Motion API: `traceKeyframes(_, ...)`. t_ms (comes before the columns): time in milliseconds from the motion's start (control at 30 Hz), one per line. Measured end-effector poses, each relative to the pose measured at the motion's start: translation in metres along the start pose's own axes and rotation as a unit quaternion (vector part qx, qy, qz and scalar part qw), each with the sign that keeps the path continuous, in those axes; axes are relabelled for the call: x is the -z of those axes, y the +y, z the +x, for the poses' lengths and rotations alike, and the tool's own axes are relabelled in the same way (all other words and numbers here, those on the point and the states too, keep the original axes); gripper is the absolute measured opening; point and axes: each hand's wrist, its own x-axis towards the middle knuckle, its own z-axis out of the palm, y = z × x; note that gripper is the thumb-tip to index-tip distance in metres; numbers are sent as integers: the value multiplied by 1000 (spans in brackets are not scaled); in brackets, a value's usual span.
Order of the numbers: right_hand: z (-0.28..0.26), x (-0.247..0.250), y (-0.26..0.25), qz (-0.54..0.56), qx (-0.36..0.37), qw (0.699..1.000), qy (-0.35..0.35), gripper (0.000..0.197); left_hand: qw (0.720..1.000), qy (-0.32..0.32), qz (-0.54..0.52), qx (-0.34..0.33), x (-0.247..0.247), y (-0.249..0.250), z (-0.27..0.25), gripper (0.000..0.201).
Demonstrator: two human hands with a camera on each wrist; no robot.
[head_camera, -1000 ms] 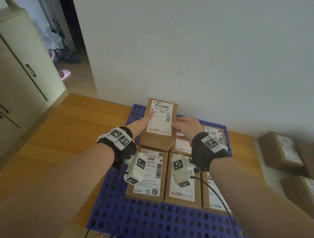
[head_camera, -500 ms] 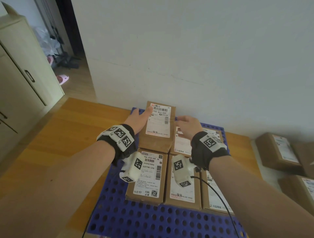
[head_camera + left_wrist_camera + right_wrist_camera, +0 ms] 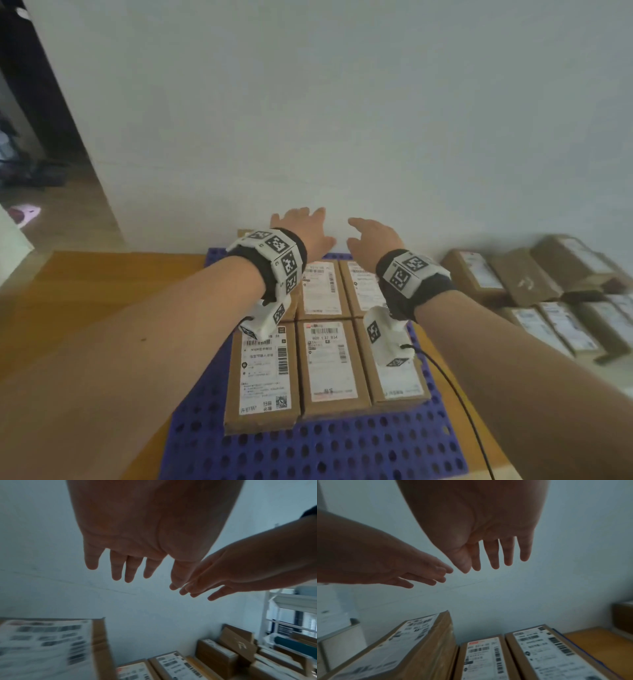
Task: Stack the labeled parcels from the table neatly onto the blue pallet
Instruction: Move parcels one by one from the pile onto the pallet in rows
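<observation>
The blue perforated pallet [image 3: 308, 448] carries brown labeled parcels in two rows. The front row holds a left parcel [image 3: 262, 373], a middle one [image 3: 330, 366] and a right one [image 3: 397, 377]. Behind them lie a middle parcel [image 3: 322, 287] and a right parcel [image 3: 363, 284]. My left wrist hides most of the far-left parcel [image 3: 51, 646] in the head view. My left hand [image 3: 301, 229] and right hand [image 3: 373, 240] hover above the far row near the wall. Both have their fingers spread and hold nothing.
Several more brown parcels [image 3: 534, 274] lie in a cluster to the right of the pallet. A white wall [image 3: 342, 137] stands just behind the pallet. A wooden surface [image 3: 102, 291] extends to the left, with a dark doorway [image 3: 30, 130] beyond it.
Both hands have let go of the parcel they held at the pallet's far left and risen off it, fingers now spread. The head view has swung to the right.
</observation>
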Motion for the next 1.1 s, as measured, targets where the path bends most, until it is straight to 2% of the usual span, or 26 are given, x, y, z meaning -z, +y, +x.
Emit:
traceKeyframes(367,-59,38,108,11,-143,990,-5,49,991,-43,44,-119,-16,119,-9,61)
traceKeyframes(533,-91,52,170,2,-165,986,-5,49,986,-41,59,-153,-32,186,-16,57)
traceKeyframes(700,-125,67,245,-8,-171,985,-3,49,982,-29,74,-174,-51,272,-27,56)
traceKeyframes(800,-151,79,298,0,-170,985,22,38,978,-23,76,-193,-65,333,-34,55)
traceKeyframes(933,-183,99,372,10,-187,981,42,44,972,-27,77,-219,-88,415,-36,58)
traceKeyframes(1100,-198,112,456,43,-209,975,63,40,970,-25,71,-231,-117,499,-23,55)
